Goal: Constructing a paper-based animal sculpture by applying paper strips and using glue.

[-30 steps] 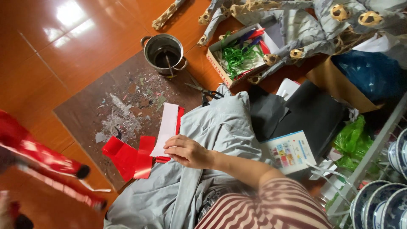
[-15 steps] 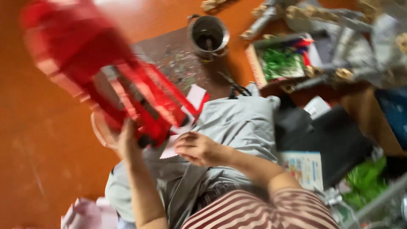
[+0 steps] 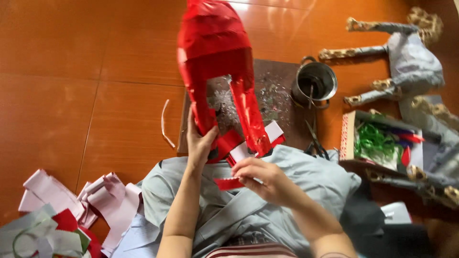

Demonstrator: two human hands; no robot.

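A large red paper-covered figure with two legs (image 3: 217, 71) is held upright over a brown board (image 3: 267, 100). My left hand (image 3: 200, 141) grips its left leg near the foot. My right hand (image 3: 260, 179) pinches a fringed red paper strip (image 3: 228, 183) just below the figure's right leg. White and red paper strips (image 3: 272, 134) lie under the legs. A grey cloth (image 3: 296, 186) covers my lap beneath both hands.
A metal pot (image 3: 314, 83) stands on the board's right corner, scissors (image 3: 315, 141) beside it. A box of green and coloured paper (image 3: 377, 143) sits to the right. Grey paper animal figures (image 3: 406, 57) lie at the far right. Pink, red and grey paper scraps (image 3: 67, 210) are piled at lower left.
The camera view has swung left. My left hand has brought the red figure from the left edge to upright over the board. My right hand has picked up a red strip.
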